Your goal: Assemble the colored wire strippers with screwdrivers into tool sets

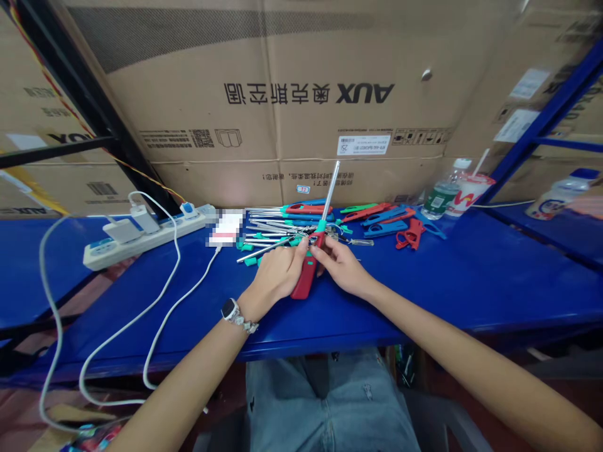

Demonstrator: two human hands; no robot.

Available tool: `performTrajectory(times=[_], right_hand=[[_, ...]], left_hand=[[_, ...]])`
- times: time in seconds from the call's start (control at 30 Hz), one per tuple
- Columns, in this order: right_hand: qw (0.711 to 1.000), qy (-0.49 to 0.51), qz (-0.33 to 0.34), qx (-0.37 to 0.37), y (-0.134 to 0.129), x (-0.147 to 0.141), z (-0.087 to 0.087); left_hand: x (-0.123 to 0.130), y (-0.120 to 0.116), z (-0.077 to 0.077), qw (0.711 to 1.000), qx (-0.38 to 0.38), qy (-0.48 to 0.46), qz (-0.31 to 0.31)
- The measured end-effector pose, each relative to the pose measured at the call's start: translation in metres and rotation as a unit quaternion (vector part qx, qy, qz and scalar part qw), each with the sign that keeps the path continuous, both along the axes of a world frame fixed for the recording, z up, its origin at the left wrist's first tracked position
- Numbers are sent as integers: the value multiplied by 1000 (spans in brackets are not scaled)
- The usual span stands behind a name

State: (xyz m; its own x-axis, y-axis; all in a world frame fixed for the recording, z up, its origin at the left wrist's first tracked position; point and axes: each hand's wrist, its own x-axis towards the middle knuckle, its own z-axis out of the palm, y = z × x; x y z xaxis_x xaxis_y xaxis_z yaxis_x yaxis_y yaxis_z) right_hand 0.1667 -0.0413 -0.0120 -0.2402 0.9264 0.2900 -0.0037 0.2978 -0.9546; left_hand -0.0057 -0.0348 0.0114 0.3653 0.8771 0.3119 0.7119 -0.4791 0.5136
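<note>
Between both hands I hold a red long-necked lighter (305, 276) with a teal collar and a silver metal tube pointing up and away. My left hand (281, 267) grips its body from the left, thumb on top. From the right, my right hand (345, 265) closes its fingers round the upper part of the body. Just beyond lie several metal tubes with teal ends (264, 227), in a loose pile. Blue and red plastic handle shells (384, 220) are heaped to the right of them. Fine details under my fingers are hidden.
A white power strip (151, 235) with chargers and cables stands at the left. At the back right are a green-labelled bottle (441, 196), a red and white cup with a straw (466, 193) and a blue-capped bottle (560, 196). A large cardboard sheet (301, 50) backs the blue table (447, 282).
</note>
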Motion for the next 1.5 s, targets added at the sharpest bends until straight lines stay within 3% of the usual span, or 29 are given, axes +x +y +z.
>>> performTrajectory(times=[0.13,0.2,0.3,0.4,0.5,0.67,0.77,0.9,1.07,1.1,1.27,1.5], right_hand=[[1000,11,10,-13,2,7,10],[1000,-11,6,3,0,12,18],[993,-114,5,40,-7,17,29],[951,-281,17,126,-11,19,35],[884,-417,30,211,-10,18,35],[802,-532,34,269,-4,12,25],[781,-554,30,287,-2,8,19],[789,-537,32,297,0,5,16],[853,-454,-25,255,7,16,25],[855,-456,-47,245,11,20,27],[811,-556,-67,171,27,31,33],[778,-597,-44,191,34,22,37]], left_hand=[[-11,1,7,997,29,-70,19],[-17,2,9,983,100,-153,16],[-26,0,10,935,244,-259,-20],[-33,-6,8,899,337,-275,-59],[-38,-11,5,892,371,-245,-78],[-35,-9,6,912,351,-198,-76],[-29,-3,6,932,309,-177,-73],[-23,3,6,958,244,-129,-76],[-18,19,17,971,214,-83,-63],[-17,24,19,973,210,-83,-57],[-6,43,18,979,182,-83,-41],[-10,43,-4,986,151,-41,-58]])
